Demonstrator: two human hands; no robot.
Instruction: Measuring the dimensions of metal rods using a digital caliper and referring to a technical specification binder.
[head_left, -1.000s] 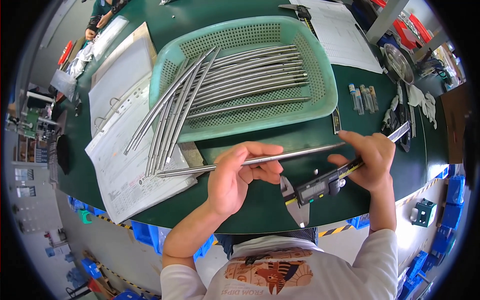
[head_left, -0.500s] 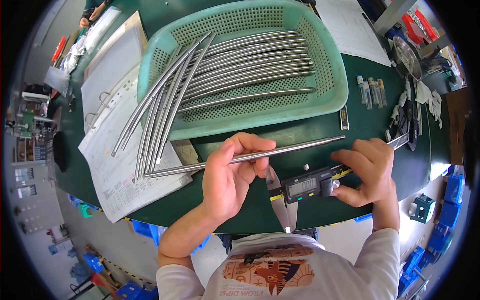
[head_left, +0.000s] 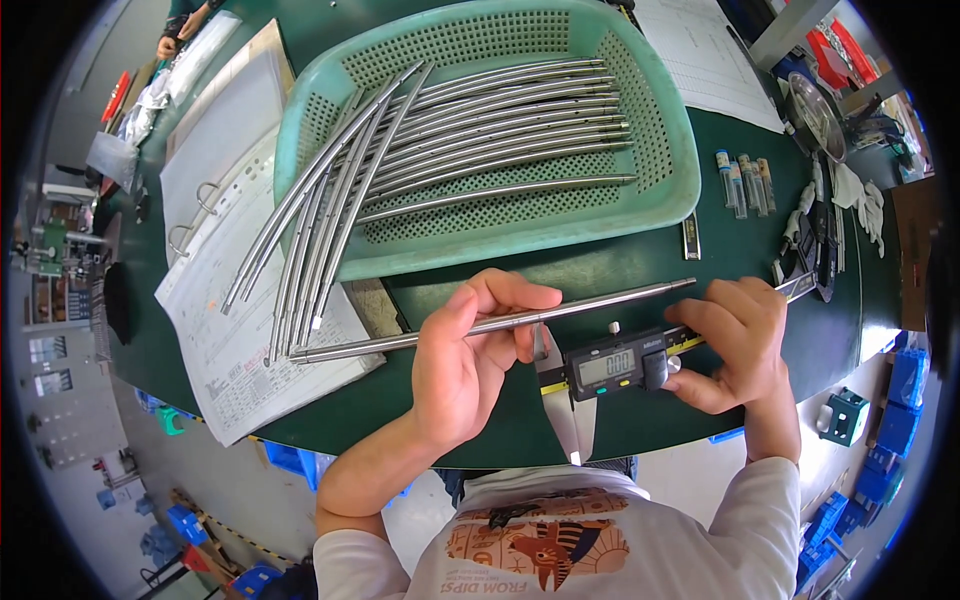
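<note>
Left hand (head_left: 455, 370): grasping a steel rod (head_left: 620, 297), frame centre
Right hand (head_left: 735, 345): gripping a digital caliper (head_left: 612, 366), right of centre
Tabletop (head_left: 660, 430): dark green, under a perforated basket (head_left: 500, 258) of metal tubes (head_left: 440, 140), upper centre
Floor (head_left: 690, 475): grey; blue bins (head_left: 878, 470), lower right

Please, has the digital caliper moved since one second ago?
Yes. Judged against the green basket, the digital caliper in the right hand has shifted to the person's left and slants less.

Workshop, green workbench (head_left: 735, 250) mid-frame, basket (head_left: 520, 246) of metal rods (head_left: 495, 140) upper centre, digital caliper (head_left: 610, 370) below, blue bins (head_left: 905, 378) at right edge
</note>
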